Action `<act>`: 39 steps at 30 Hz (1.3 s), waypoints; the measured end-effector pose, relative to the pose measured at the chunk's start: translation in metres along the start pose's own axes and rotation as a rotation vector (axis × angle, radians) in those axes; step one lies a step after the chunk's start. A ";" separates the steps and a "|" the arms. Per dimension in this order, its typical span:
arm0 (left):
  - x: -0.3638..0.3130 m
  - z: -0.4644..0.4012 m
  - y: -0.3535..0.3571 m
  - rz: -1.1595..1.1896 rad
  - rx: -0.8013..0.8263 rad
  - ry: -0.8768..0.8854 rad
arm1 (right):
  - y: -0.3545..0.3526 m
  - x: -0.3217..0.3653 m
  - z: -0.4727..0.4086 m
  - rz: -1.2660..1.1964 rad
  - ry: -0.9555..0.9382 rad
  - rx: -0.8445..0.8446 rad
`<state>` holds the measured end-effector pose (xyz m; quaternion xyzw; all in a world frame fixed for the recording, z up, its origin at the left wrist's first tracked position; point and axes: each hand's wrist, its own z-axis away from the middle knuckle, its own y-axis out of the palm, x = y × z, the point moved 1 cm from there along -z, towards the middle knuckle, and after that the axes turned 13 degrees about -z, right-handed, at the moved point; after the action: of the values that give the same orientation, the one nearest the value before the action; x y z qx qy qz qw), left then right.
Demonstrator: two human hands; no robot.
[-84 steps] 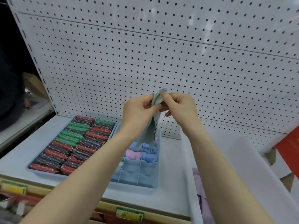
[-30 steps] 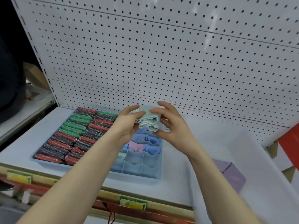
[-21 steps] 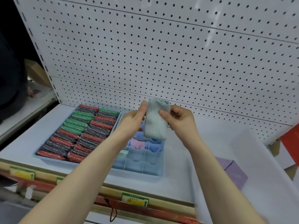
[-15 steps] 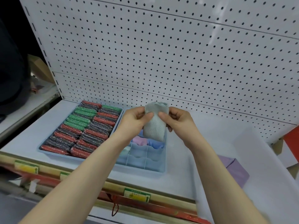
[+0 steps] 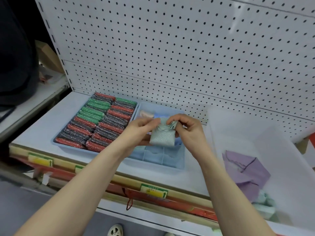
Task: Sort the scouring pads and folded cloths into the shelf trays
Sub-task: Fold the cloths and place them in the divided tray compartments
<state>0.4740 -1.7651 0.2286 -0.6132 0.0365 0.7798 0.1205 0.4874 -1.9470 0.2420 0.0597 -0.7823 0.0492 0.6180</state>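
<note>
A folded pale green cloth (image 5: 162, 135) is held between both hands just above the divided blue tray (image 5: 172, 165). My left hand (image 5: 138, 132) grips its left side, thumb on the top edge. My right hand (image 5: 189, 129) pinches the wavy folded edges at its top right. Behind the hands, the tray's far cells hold a pink cloth (image 5: 146, 114) and a blue cloth (image 5: 159, 115); the near cells show only their dividers. Left of it, a blue tray (image 5: 56, 142) is packed with red, green and dark scouring pads (image 5: 102, 121).
A translucent white bin (image 5: 265, 160) stands at the right of the shelf, with a purple cloth (image 5: 245, 169) and a pale green cloth (image 5: 264, 204) inside. White pegboard (image 5: 170, 48) rises behind. Yellow price labels (image 5: 154, 192) line the shelf's front edge.
The hanging cloth was folded into a small bundle. In the last half second both hands lowered it closer to the divided tray, and the right fingers shifted onto its top edge.
</note>
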 end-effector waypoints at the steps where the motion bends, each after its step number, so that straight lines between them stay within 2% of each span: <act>1: 0.003 0.002 0.000 0.001 -0.012 0.004 | 0.005 -0.002 0.001 0.064 -0.026 -0.003; 4: 0.009 0.005 -0.004 0.072 -0.080 -0.002 | 0.016 -0.007 0.006 0.149 -0.045 0.049; 7: 0.012 0.007 -0.012 0.062 -0.108 -0.011 | 0.023 -0.007 0.010 -0.106 0.139 0.097; 9: 0.014 0.008 -0.017 0.062 -0.101 0.013 | 0.028 -0.010 0.013 -0.295 0.266 0.064; 11: 0.016 0.009 -0.022 0.060 -0.081 0.042 | 0.033 -0.015 0.017 -0.359 0.338 0.016; 15: 0.021 0.010 -0.029 0.031 -0.047 0.076 | 0.044 -0.025 0.021 -0.349 0.444 0.021; 18: 0.025 0.008 -0.036 0.097 -0.024 0.012 | 0.050 -0.029 0.021 -0.238 0.310 -0.033; 21: 0.028 0.006 -0.041 0.167 0.026 -0.058 | 0.053 -0.028 0.020 0.069 0.193 0.014; 23: 0.030 0.004 -0.041 0.055 -0.018 -0.019 | 0.052 -0.028 0.018 0.097 0.235 0.045; 27: 0.033 -0.003 -0.043 -0.116 -0.066 0.101 | 0.046 -0.028 0.011 -0.186 0.493 0.009; 31: 0.042 -0.011 -0.043 -0.410 -0.063 0.153 | 0.033 -0.035 0.009 -0.127 0.522 0.082; 32: 0.045 -0.012 -0.043 -0.535 -0.093 0.196 | 0.028 -0.039 0.009 -0.031 0.494 0.068; 34: 0.051 -0.015 -0.046 -0.856 -0.169 0.325 | 0.015 -0.048 0.007 0.364 0.402 0.030; 36: 0.057 -0.018 -0.050 -1.076 -0.171 0.435 | 0.010 -0.058 0.008 0.668 0.319 0.045; 39: 0.067 -0.020 -0.049 -1.242 -0.107 0.507 | 0.017 -0.071 0.013 0.723 0.314 0.080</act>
<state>0.4902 -1.7121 0.1636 -0.6897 -0.3345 0.3982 0.5038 0.4883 -1.9300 0.1695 -0.2040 -0.6464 0.3027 0.6701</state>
